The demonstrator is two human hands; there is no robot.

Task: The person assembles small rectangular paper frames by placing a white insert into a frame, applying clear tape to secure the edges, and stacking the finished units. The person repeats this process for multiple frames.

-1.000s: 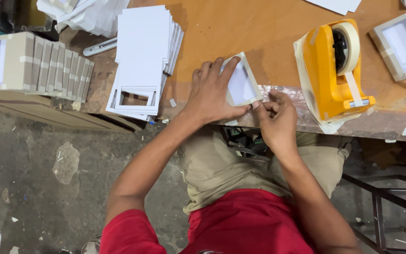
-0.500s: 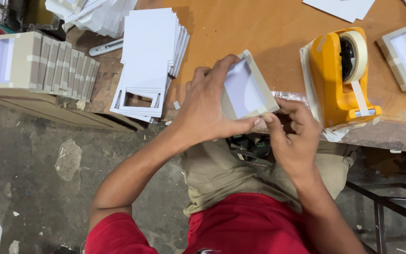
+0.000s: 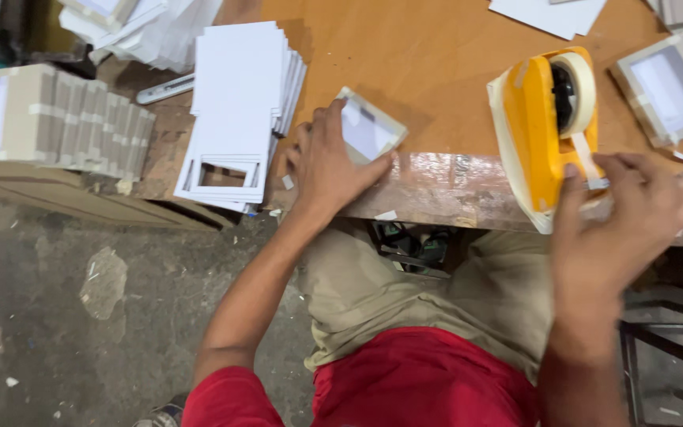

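The right hand (image 3: 622,217) is smeared by motion blur, so its grip on the tape strip cannot be told; the left hand (image 3: 327,170) hides one end of the small frame (image 3: 369,130); the picture's right edge crops the grey tray (image 3: 673,91).

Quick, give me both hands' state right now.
Left hand: closed on the small windowed box at the table edge.
Right hand: pinching the tape end at the yellow dispenser.

Head view — steeply down, close
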